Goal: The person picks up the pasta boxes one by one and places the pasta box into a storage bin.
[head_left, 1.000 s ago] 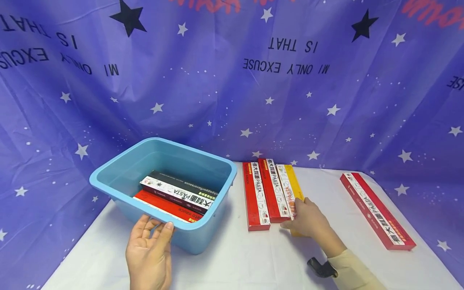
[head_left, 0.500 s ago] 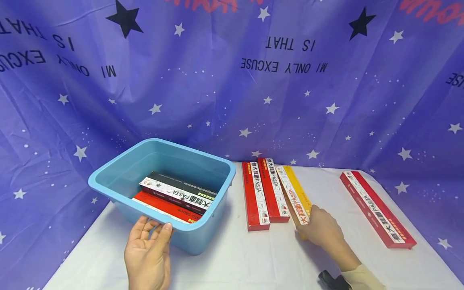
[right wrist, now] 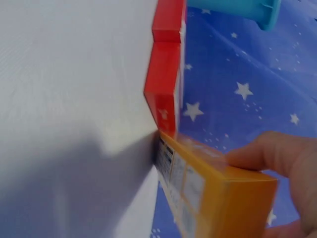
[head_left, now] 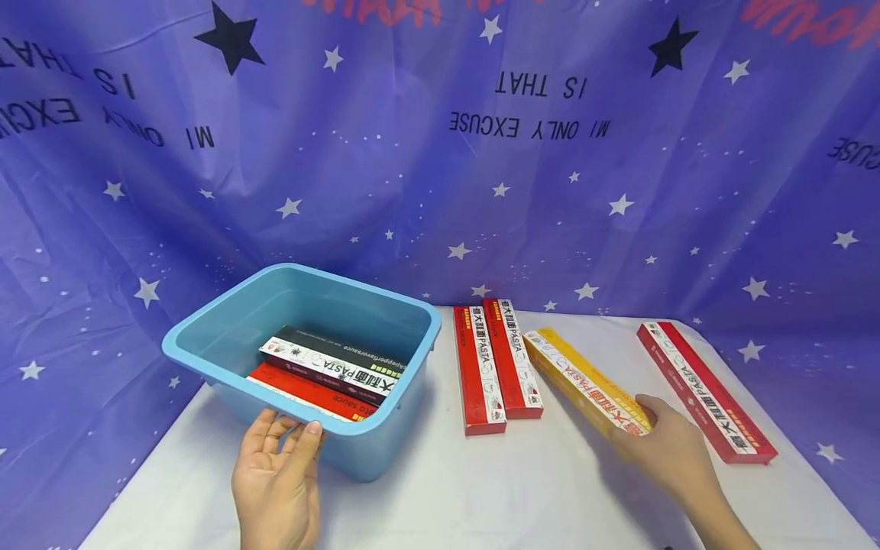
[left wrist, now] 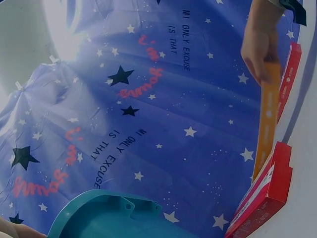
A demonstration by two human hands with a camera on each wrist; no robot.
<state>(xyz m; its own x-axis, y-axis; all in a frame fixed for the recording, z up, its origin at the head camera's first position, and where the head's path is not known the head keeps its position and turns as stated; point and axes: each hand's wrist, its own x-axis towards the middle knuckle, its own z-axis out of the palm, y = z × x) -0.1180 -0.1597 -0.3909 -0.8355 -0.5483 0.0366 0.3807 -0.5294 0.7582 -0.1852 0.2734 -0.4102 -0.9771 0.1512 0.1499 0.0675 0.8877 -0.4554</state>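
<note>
My left hand pinches the near rim of a blue plastic basin, thumb on top and fingers beneath. Inside the basin lie a black pasta box and a red pasta box. My right hand grips the near end of a yellow pasta box, which slants across the table with that end raised. In the right wrist view the orange-yellow end of this box shows between thumb and fingers. Two red pasta boxes, one nearer the basin and one beside it, lie left of it.
Another red pasta box lies slanted at the right of the white tabletop. Behind the table hangs a purple-blue cloth with stars and lettering, down to the back edge.
My right hand has drawn the yellow pasta box away from the two red ones, toward the right, turning it and lifting its near end. My left hand has stayed on the basin rim.
</note>
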